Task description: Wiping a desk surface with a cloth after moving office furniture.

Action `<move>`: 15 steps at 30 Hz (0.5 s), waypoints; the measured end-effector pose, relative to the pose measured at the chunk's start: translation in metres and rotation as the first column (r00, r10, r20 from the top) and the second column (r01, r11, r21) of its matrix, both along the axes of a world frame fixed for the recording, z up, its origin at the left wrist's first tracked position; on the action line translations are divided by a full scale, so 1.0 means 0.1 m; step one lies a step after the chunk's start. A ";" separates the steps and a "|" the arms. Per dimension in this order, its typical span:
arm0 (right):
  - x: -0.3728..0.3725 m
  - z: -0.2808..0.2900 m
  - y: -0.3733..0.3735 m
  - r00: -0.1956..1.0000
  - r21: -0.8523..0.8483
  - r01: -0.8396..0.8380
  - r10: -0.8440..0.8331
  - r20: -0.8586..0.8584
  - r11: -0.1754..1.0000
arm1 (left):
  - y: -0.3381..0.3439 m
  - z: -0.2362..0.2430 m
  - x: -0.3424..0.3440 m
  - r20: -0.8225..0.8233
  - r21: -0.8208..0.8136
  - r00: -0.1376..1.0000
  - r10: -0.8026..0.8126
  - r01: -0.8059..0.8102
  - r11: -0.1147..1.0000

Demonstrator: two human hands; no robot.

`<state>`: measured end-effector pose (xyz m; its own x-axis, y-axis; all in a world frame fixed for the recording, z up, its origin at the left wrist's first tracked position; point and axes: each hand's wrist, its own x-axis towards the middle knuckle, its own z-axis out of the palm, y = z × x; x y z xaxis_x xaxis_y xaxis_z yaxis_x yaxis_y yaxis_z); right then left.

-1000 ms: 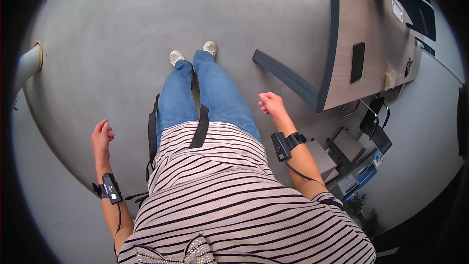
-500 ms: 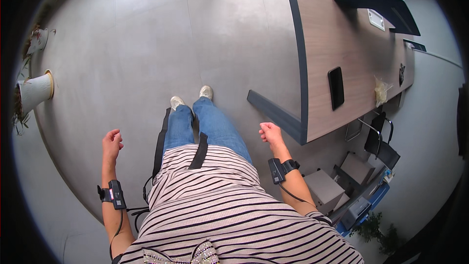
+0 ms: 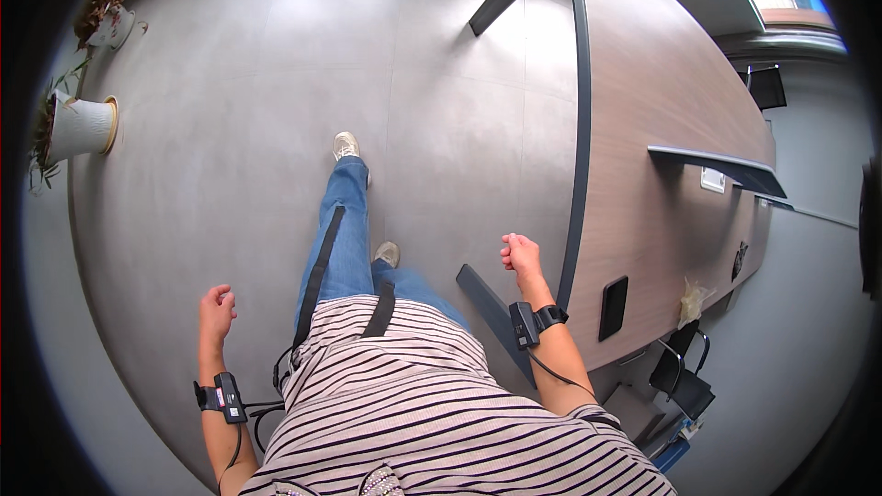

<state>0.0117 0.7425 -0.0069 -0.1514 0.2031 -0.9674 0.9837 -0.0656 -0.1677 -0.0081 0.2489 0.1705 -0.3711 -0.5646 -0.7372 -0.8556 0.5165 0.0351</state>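
My left hand (image 3: 218, 312) hangs over the grey floor at the left of my body. Its fingers are loosely bent and a little apart, with nothing in them. On the other side, my right hand (image 3: 521, 254) is curled into a loose fist, and no object shows in it. It is held just left of the dark edge of the long wooden desk (image 3: 634, 83), apart from it. A black phone (image 3: 613, 308) lies on the desktop, to the right of my right forearm. Each forearm wears a black strapped device with a cable.
Desk legs (image 3: 501, 326) slant down onto the floor (image 3: 276, 83) at my right. Farther along the desk stand a dark divider panel (image 3: 721, 168) and a crumpled clear bag (image 3: 694, 301). Black chairs (image 3: 684, 381) stand beyond it. White plant pots (image 3: 84, 127) line the left wall.
I have stepped forward, one foot now ahead of the other. The desk, phone and pots have shifted in view. Both hands sit slightly lower, and the left fingers look a little looser.
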 end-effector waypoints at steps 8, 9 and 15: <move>-0.16 -0.12 0.18 0.999 0.028 0.018 -0.017 -0.036 0.999 | 0.00 -0.36 0.14 -0.097 -0.025 0.990 0.099 -0.101 0.995; -0.26 -0.19 0.22 0.997 0.031 0.019 -0.016 -0.070 0.999 | 0.02 -0.47 0.02 -0.129 -0.004 0.991 0.044 -0.045 0.999; -0.48 -0.27 0.28 0.983 0.061 0.028 -0.016 -0.183 0.998 | 0.13 -0.69 -0.86 -0.333 0.013 0.922 -0.199 0.216 0.976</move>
<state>-0.0368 0.7709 -0.0339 -0.3187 0.2679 -0.9092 0.9347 -0.0706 -0.3484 -0.0943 0.2617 0.1020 -0.7017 -0.4154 -0.5788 -0.6657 0.6717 0.3250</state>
